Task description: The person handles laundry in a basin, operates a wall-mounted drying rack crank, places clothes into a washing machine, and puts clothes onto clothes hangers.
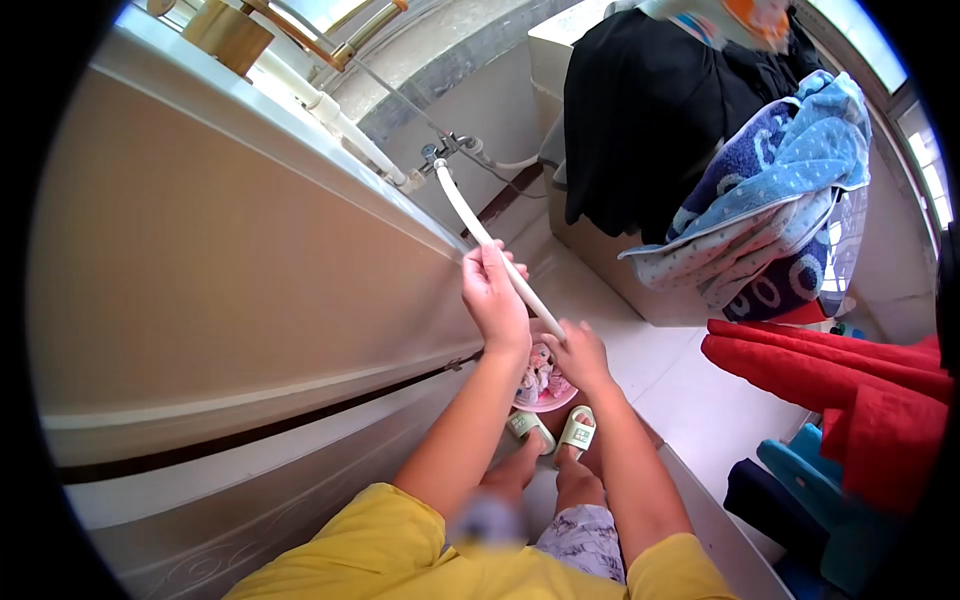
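A white hose (462, 206) runs down from a metal tap (436, 155) on the wall. My left hand (492, 288) is closed around the middle of the hose. Lower down, my right hand (580, 354) grips the hose near its end, just over a pink basin (545, 407). Bunched cloth (541, 374) in pink and white lies inside the basin, partly hidden by my hands and forearms. The hose's end is hidden by my right hand, and I cannot tell whether water flows.
On the right, black cloth (640, 120) and blue towels (765, 215) drape over a pale box-like unit (605, 265). Red cloth (850, 390) and teal items (800, 465) lie nearer. A tan panel (250, 260) borders the left. My slippered feet (576, 430) stand beside the basin.
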Motion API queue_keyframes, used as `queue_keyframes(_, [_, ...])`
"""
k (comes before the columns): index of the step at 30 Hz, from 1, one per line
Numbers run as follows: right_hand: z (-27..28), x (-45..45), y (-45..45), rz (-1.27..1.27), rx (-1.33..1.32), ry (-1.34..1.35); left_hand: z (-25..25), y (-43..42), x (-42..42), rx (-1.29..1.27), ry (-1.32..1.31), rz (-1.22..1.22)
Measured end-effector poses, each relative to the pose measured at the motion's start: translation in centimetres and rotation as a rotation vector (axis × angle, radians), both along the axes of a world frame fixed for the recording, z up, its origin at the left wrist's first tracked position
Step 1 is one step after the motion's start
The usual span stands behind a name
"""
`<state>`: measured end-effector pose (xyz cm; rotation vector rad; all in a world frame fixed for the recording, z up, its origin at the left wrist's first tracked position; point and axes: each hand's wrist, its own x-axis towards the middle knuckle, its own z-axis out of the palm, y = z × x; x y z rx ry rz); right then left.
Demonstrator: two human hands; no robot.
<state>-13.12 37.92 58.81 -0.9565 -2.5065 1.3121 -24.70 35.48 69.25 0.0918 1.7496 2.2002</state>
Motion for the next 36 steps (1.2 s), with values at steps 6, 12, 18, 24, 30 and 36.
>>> queue_keyframes(6, [4.3, -5.1, 2.8, -0.006, 0.06, -0.019, 0.0, 1.6, -1.8, 0.024, 0.125, -0.021])
queue_keyframes(12, [5.4, -9.5, 6.6, 0.191, 0.044, -0.069, -0.6, 4.2, -3.7, 0.056, 0.324, 0.166])
queue_keyframes(18, [4.8, -10.6, 8.7, 0.357, -0.016, -0.134, -1.5, 4.9, -2.6, -0.064, 0.206, 0.295])
queue_keyframes(24, [4.5, -11.7, 9.2, 0.314, -0.059, -0.194, -2.5, 6.9, -5.9, -0.055, 0.049, 0.311])
queue_keyframes(30, [5.6, -17.9, 10.4, 0.34, -0.076, -0.117, -2.3, 6.6, -8.0, -0.151, 0.08, 0.265])
queue_keyframes(36, [5.3, -24.5, 11.7, 0.349, -0.258, -0.032, -7.0, 4.9, -6.9, 0.074, -0.187, 0.128])
